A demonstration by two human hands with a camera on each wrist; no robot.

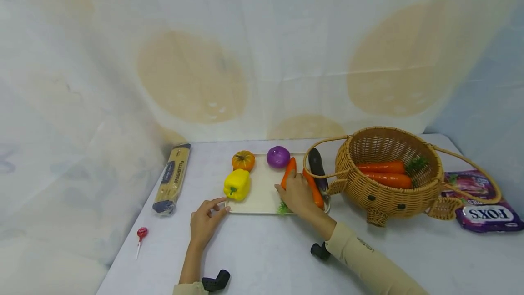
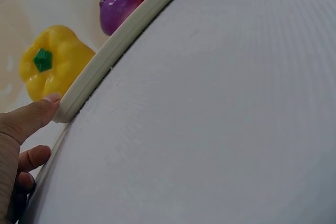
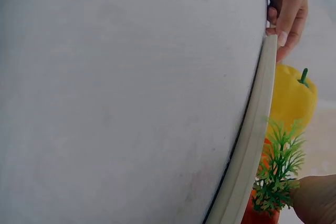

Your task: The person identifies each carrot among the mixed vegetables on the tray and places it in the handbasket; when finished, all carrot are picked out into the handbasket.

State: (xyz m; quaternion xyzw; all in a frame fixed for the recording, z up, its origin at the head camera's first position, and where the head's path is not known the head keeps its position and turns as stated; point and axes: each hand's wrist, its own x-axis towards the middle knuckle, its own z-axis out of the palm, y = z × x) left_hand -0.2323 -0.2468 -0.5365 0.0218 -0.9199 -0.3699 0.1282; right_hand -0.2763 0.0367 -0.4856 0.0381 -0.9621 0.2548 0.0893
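My left hand (image 1: 204, 224) holds the near left corner of a cream tray (image 1: 259, 195) between thumb and index finger. A yellow bell pepper (image 1: 237, 185) sits just inside that corner; the left wrist view shows the thumb (image 2: 39, 115) beside it. Over the tray's right half, my right hand (image 1: 298, 195) grips an orange carrot (image 1: 289, 170), partly hidden beneath the fingers. Its leafy green top (image 3: 278, 174) sticks out toward the near rim. Right of this hand lie another carrot (image 1: 314, 189) and a dark eggplant (image 1: 316, 164). A purple onion (image 1: 278, 157) and small orange pumpkin (image 1: 243, 160) lie toward the back.
A wicker basket (image 1: 393, 206) with carrots (image 1: 389, 180) inside stands at the right, one handle loop overhanging the tray. Behind it lies a purple Fox's packet (image 1: 489, 213). Spaghetti (image 1: 173, 179) and a red lollipop (image 1: 141, 233) lie at the left.
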